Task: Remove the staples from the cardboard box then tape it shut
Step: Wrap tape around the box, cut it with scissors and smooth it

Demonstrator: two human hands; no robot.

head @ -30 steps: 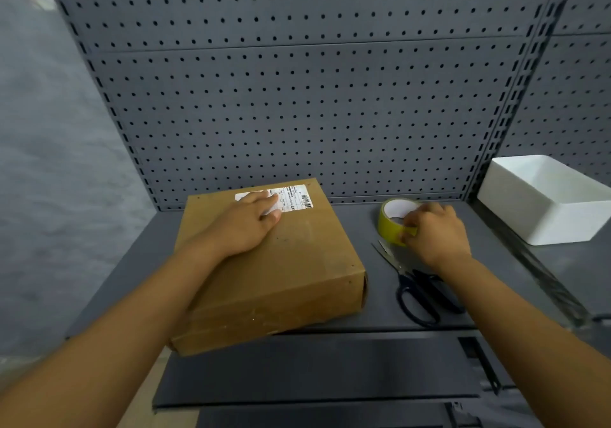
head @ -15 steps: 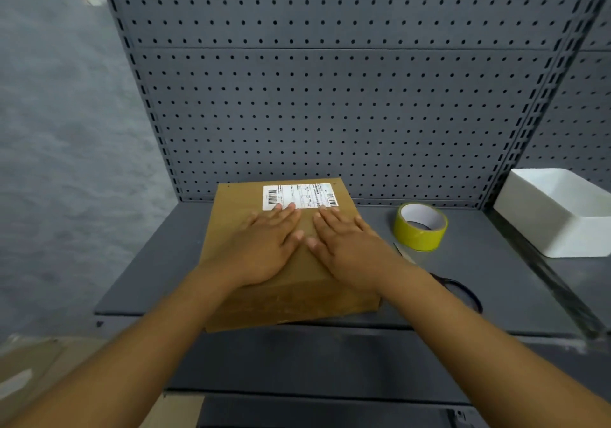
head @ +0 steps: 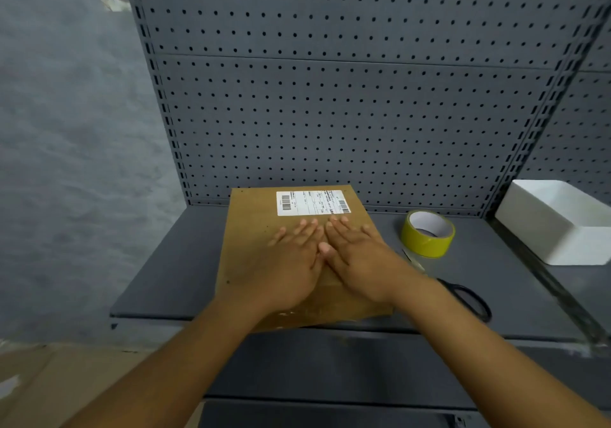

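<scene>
A grey pegboard (head: 347,113) rises behind a dark grey metal shelf (head: 172,262), and a flat brown cardboard box (head: 251,229) lies near the shelf's middle, its far edge close to the pegboard and its near edge at the shelf's front edge. A white shipping label (head: 312,202) sits near the box's far edge. The person's left hand (head: 291,262) and right hand (head: 360,255) lie side by side, palms down and fingers straight, pressing flat on the box top and gripping nothing. At the shelf's right edge stands a white plastic bin (head: 555,226), partly cut off by the frame. Between bin and box a roll of yellow tape (head: 427,233) lies flat, and black-handled scissors (head: 463,295) lie nearer the front edge, mostly hidden behind the right forearm. Likely risks: the box front sits at the shelf edge, so a forward push could tip it off; the right arm, drawn back, could sweep the scissors off the shelf; taping over leftover staples would spoil the seal. No staples or flap seam can be made out, as the hands cover the middle of the top, and the box's near face is blurred and shadowed.
</scene>
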